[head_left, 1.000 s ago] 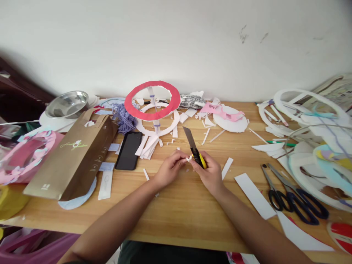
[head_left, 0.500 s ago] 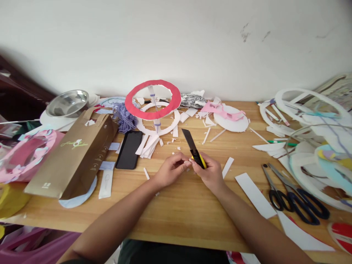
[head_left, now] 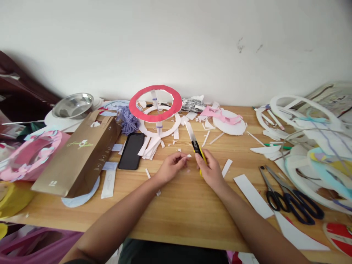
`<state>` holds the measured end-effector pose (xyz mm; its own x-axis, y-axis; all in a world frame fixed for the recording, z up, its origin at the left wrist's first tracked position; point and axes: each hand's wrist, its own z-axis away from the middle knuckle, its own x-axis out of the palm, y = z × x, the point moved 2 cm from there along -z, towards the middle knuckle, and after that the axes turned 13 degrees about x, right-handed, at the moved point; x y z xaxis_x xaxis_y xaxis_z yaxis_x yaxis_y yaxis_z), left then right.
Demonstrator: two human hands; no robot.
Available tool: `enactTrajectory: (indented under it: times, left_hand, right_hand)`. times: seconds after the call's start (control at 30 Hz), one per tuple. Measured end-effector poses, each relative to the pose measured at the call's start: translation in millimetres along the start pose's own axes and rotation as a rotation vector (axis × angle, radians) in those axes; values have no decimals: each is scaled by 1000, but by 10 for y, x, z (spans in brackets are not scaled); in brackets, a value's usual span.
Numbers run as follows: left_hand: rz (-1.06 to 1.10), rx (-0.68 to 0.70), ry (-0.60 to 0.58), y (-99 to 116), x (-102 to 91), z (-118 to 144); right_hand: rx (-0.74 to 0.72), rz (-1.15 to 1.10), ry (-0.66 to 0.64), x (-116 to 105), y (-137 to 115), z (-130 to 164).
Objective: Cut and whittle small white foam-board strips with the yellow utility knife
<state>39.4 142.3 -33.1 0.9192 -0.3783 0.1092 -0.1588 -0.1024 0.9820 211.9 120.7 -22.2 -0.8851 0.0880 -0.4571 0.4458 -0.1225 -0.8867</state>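
A yellow and black utility knife [head_left: 198, 149] is gripped in my right hand [head_left: 211, 169], its long blade out and pointing up and away from me. My left hand [head_left: 171, 168] pinches a tiny white scrap [head_left: 189, 156] between thumb and fingertips, a short gap to the left of the knife. Both hands are over the middle of the wooden table [head_left: 187, 216]. Beyond them stands a red ring [head_left: 155, 118], raised on clear strips above a white ring [head_left: 143, 128].
To the left lie a phone [head_left: 131, 151], a brown paper bag [head_left: 79, 154], purple yarn [head_left: 129, 121] and a metal bowl [head_left: 73, 105]. On the right are two pairs of scissors [head_left: 275, 198], a white strip [head_left: 253, 194] and stacked white rings [head_left: 299, 161]. Paper scraps surround a white disc [head_left: 229, 126].
My hands have moved apart, the right one drawing the knife slightly away from the left. The blade now catches the light. The view has shifted slightly.
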Motion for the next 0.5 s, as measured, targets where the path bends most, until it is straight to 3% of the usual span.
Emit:
enactTrajectory:
  times: [0.1, 0.17, 0.23, 0.3, 0.33, 0.37, 0.4, 0.5]
  left_hand:
    - [147, -51, 123, -78, -43, -18]
    - [208, -42, 171, -129, -68, -22]
    - [252, -29, 206, -167, -85, -23]
    - [298, -28, 236, -187, -92, -27]
    - [320, -32, 244, -189, -90, -31]
    - [342, -39, 246, -187, -85, -37]
    - [363, -47, 246, -182, -79, -44]
    - [418, -71, 245, -157, -62, -62]
  right_hand:
    - [-105, 386, 173, -93, -19, -28]
    - [-92, 645, 146, -121, -45, 19]
    - [-74, 758, 71, -135, -136, 173]
    - [-97, 643, -87, -120, -320, 445]
    - [-152, 485, -274, -82, -447, 623]
    - [-238, 323, -583, -14, -591, 829]
    - [-295, 262, -733, 44, -737, 1023]
    - [-398, 142, -1028, 308, -1141, 1483]
